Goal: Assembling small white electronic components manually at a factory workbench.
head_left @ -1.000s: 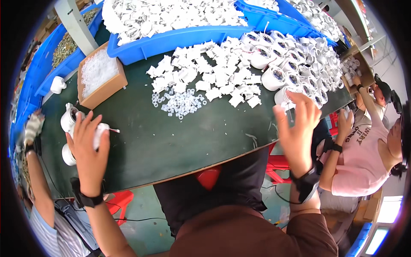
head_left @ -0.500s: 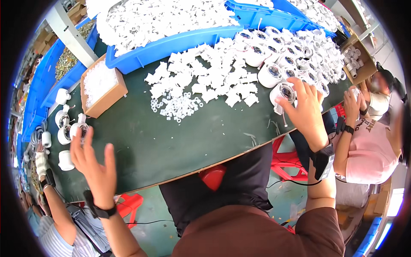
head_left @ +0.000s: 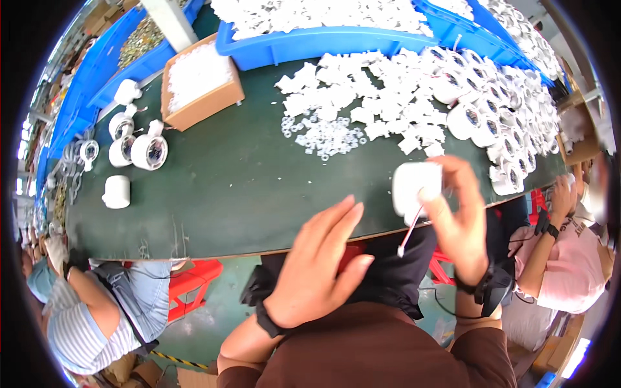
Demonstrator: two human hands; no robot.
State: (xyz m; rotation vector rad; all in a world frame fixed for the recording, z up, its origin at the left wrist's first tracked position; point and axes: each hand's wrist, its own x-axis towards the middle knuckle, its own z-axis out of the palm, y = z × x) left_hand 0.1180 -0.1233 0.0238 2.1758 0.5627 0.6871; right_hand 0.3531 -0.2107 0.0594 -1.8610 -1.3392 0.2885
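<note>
My right hand grips a white round camera-like housing above the front edge of the table. From its underside hangs a thin red-and-white cable with a small white plug. My left hand is empty, its fingers stretched out and thumb apart, left of the housing and over the table edge. Near the middle lies a heap of small clear plastic rings, with a pile of white plastic brackets behind it. Many similar housings crowd the right side.
At the left stand several housings and a white cup-shaped part. A cardboard box of white pieces and a long blue bin line the back. Co-workers sit left and right; a red stool is below.
My right hand has lifted a housing off the right-hand group and brought it toward me. My left hand has left the housings at the left and swung rightward. The view has shifted left.
</note>
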